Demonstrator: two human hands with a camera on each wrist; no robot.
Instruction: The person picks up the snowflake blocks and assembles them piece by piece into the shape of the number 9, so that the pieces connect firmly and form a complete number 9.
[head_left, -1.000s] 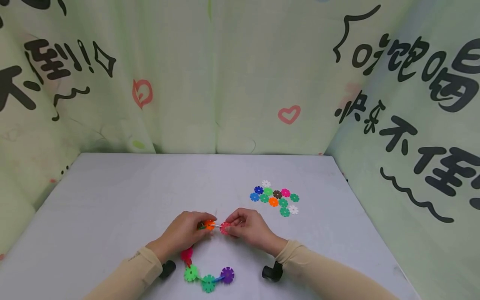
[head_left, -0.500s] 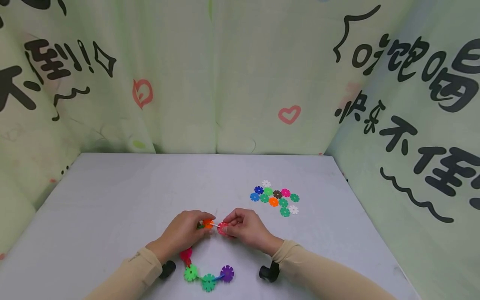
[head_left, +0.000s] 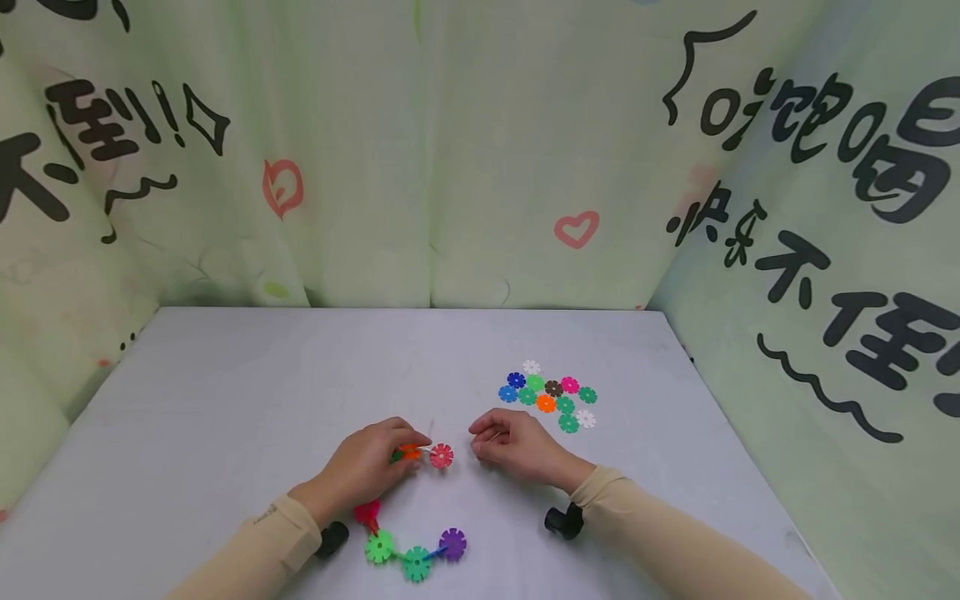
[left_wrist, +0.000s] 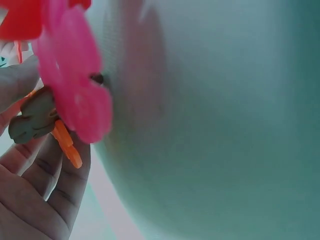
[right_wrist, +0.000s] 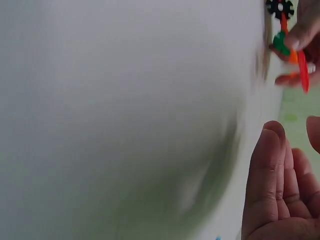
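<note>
Both forearms come in from the bottom of the frame in tan sleeves, resting low over the grey table [head_left: 225, 375]. The left hand [head_left: 367, 467], just left of centre, lies knuckles-up with its fingers curled forward, the fingertips pinching the orange piece [head_left: 409, 452] at the upper end of a chain of flower-shaped discs [head_left: 408, 550]. That chain curves down from the hand toward the bottom edge: a pink disc, a light green one, a darker green one, then a purple one [head_left: 452, 543]. At its top end a red disc [head_left: 441, 455] sits just right of the fingertips (joined on by a thin pale piece, as far as I can see).

The right hand [head_left: 513, 446], a little right of centre, holds nothing; its fingers are loosely curled with the tips apart from the red disc, a clear gap between them. In the right wrist view those fingers lie relaxed side by side.

Up and to the right of that hand lies a small heap of loose discs [head_left: 551, 396] in blue, green, orange, pink, brown and white. Printed curtains close in the table behind and at both sides.
</note>
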